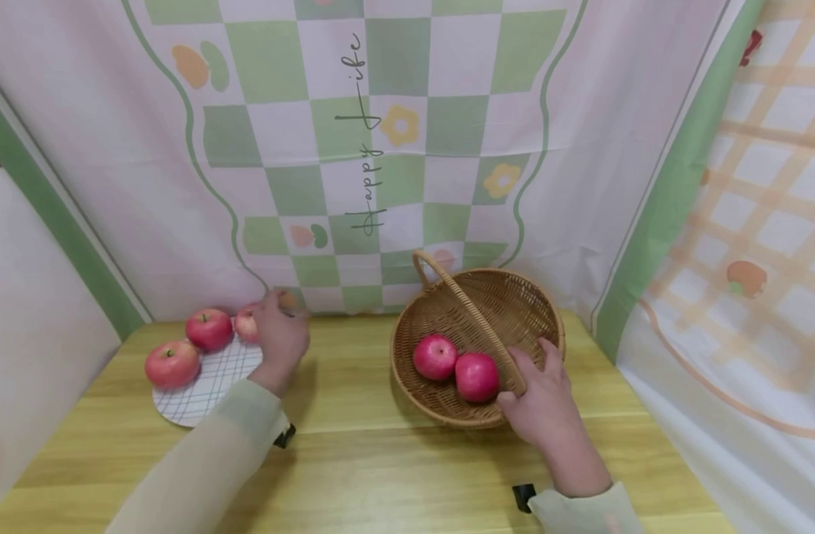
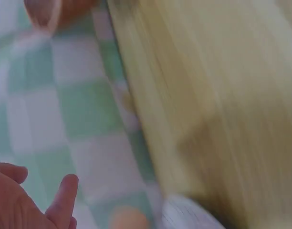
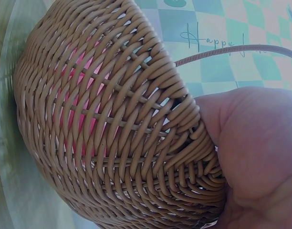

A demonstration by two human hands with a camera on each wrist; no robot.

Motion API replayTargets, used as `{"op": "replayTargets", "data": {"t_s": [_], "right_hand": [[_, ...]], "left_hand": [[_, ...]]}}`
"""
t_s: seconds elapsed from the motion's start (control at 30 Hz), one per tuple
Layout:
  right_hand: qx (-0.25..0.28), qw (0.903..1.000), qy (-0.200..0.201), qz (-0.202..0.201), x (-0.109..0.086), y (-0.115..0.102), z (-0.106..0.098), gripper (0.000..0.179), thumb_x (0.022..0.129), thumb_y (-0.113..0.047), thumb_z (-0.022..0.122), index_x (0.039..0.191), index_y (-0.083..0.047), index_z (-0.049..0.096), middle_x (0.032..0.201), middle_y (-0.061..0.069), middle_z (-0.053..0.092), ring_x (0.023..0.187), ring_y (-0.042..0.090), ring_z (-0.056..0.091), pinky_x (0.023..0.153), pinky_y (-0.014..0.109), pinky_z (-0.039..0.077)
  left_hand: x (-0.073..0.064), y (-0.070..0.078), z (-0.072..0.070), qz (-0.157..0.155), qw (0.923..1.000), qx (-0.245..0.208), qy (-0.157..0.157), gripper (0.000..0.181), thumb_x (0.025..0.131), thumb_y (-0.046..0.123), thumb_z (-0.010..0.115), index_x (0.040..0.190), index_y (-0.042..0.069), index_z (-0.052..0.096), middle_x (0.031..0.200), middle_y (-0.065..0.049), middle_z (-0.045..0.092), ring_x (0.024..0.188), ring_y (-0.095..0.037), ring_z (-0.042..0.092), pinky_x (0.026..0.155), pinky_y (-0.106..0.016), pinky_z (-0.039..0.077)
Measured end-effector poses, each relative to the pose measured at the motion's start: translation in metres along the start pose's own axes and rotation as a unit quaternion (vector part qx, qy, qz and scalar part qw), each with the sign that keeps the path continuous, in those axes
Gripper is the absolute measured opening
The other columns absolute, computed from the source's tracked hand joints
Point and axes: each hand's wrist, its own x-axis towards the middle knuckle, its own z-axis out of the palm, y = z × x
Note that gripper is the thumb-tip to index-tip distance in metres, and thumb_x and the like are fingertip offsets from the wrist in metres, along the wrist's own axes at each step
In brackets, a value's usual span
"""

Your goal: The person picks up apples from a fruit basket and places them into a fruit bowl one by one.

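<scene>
My left hand (image 1: 283,334) is beside the rearmost apple (image 1: 245,324) on a round white plate with a grid pattern (image 1: 227,378). It partly covers that apple in the head view. In the left wrist view the fingers (image 2: 65,198) are loosely extended with nothing between them. Two more red apples, one in front (image 1: 172,364) and one behind it (image 1: 209,329), sit on the plate. My right hand (image 1: 543,397) grips the rim of a wicker basket (image 3: 127,119) by the foot of its handle. Inside lie two darker red apples (image 1: 436,357), side by side.
Both plate and basket stand on a wooden table (image 1: 354,460), the plate at left and the basket at right. A green-checked cloth (image 1: 340,148) hangs directly behind the table's back edge. Further cloth hangs on both sides. The basket's arched handle (image 1: 467,304) rises over its opening.
</scene>
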Motion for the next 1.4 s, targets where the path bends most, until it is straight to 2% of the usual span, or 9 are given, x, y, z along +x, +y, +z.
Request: {"op": "replayTargets", "data": {"t_s": [0.13, 0.27, 0.4, 0.6, 0.7, 0.8, 1.07, 1.23, 1.4], "right_hand": [[0.000, 1.0000, 0.001, -0.002, 0.000, 0.000, -0.001, 0.069, 0.082, -0.012, 0.067, 0.147, -0.006, 0.043, 0.156, 0.030, 0.005, 0.123, 0.066, 0.029, 0.091, 0.075, 0.037], [-0.001, 1.0000, 0.002, -0.005, 0.000, 0.000, -0.001, 0.069, 0.081, -0.012, 0.067, 0.146, -0.005, 0.044, 0.155, 0.030, 0.006, 0.123, 0.066, 0.030, 0.092, 0.075, 0.037], [0.000, 1.0000, 0.002, -0.004, 0.000, -0.001, -0.001, 0.069, 0.081, -0.012, 0.067, 0.146, -0.006, 0.044, 0.155, 0.030, 0.006, 0.123, 0.066, 0.029, 0.092, 0.075, 0.036], [0.001, 1.0000, 0.000, -0.002, 0.000, -0.001, -0.001, 0.069, 0.081, -0.012, 0.066, 0.146, -0.006, 0.043, 0.156, 0.030, 0.005, 0.123, 0.066, 0.029, 0.091, 0.075, 0.037], [0.000, 1.0000, -0.001, -0.001, 0.000, 0.000, -0.001, 0.070, 0.082, -0.012, 0.066, 0.147, -0.006, 0.043, 0.156, 0.030, 0.005, 0.124, 0.066, 0.028, 0.091, 0.075, 0.037], [0.000, 1.0000, -0.001, 0.000, 0.000, 0.001, 0.000, 0.070, 0.082, -0.013, 0.066, 0.147, -0.006, 0.043, 0.156, 0.029, 0.005, 0.124, 0.066, 0.028, 0.091, 0.075, 0.037], [0.000, 1.0000, 0.005, -0.003, 0.000, 0.001, 0.002, 0.069, 0.081, -0.013, 0.066, 0.146, -0.006, 0.044, 0.156, 0.030, 0.006, 0.123, 0.066, 0.029, 0.091, 0.075, 0.037], [-0.001, 0.9999, 0.008, -0.009, 0.000, 0.001, 0.001, 0.068, 0.081, -0.012, 0.067, 0.145, -0.006, 0.045, 0.155, 0.031, 0.007, 0.122, 0.067, 0.029, 0.091, 0.075, 0.037], [-0.001, 1.0000, 0.005, -0.006, 0.000, 0.000, 0.001, 0.069, 0.081, -0.012, 0.067, 0.146, -0.008, 0.044, 0.156, 0.030, 0.006, 0.123, 0.067, 0.029, 0.089, 0.075, 0.038]], "left_hand": [[-0.025, 0.023, 0.015, 0.034, 0.9962, -0.018, -0.078, 0.064, 0.089, 0.012, 0.073, 0.146, 0.009, 0.045, 0.137, -0.020, 0.040, 0.112, -0.034, 0.051, 0.088, -0.044, 0.051], [-0.047, 0.040, 0.029, 0.097, 0.9826, 0.014, -0.157, 0.076, 0.087, 0.019, 0.080, 0.151, 0.017, 0.040, 0.143, -0.018, 0.036, 0.112, -0.031, 0.054, 0.089, -0.042, 0.053], [-0.062, 0.047, 0.044, 0.162, 0.9581, 0.015, -0.235, 0.092, 0.081, 0.018, 0.085, 0.156, 0.026, 0.033, 0.149, -0.015, 0.029, 0.104, -0.029, 0.060, 0.084, -0.035, 0.056], [-0.074, 0.052, 0.064, 0.235, 0.9118, 0.010, -0.336, 0.104, 0.078, 0.019, 0.087, 0.160, 0.027, 0.023, 0.159, -0.012, 0.017, 0.127, -0.039, 0.046, 0.094, -0.043, 0.051], [-0.078, 0.053, 0.076, 0.266, 0.8942, 0.038, -0.358, 0.108, 0.078, 0.023, 0.088, 0.161, 0.029, 0.019, 0.161, -0.011, 0.014, 0.134, -0.038, 0.040, 0.102, -0.046, 0.044], [-0.082, 0.053, 0.090, 0.276, 0.8830, 0.053, -0.376, 0.111, 0.078, 0.024, 0.088, 0.161, 0.030, 0.016, 0.163, -0.008, 0.013, 0.140, -0.035, 0.032, 0.107, -0.047, 0.038], [-0.089, 0.047, 0.118, 0.250, 0.8709, 0.109, -0.409, 0.114, 0.078, 0.026, 0.088, 0.161, 0.032, 0.010, 0.162, -0.009, 0.021, 0.138, -0.031, 0.037, 0.108, -0.041, 0.038], [-0.092, 0.045, 0.127, 0.281, 0.8544, 0.169, -0.403, 0.110, 0.077, 0.030, 0.088, 0.161, 0.028, 0.018, 0.153, -0.016, 0.038, 0.133, -0.036, 0.043, 0.111, -0.042, 0.035], [-0.096, 0.046, 0.130, 0.317, 0.8375, 0.229, -0.382, 0.102, 0.078, 0.033, 0.086, 0.160, 0.026, 0.025, 0.149, -0.012, 0.042, 0.129, -0.032, 0.049, 0.113, -0.046, 0.031]]}}
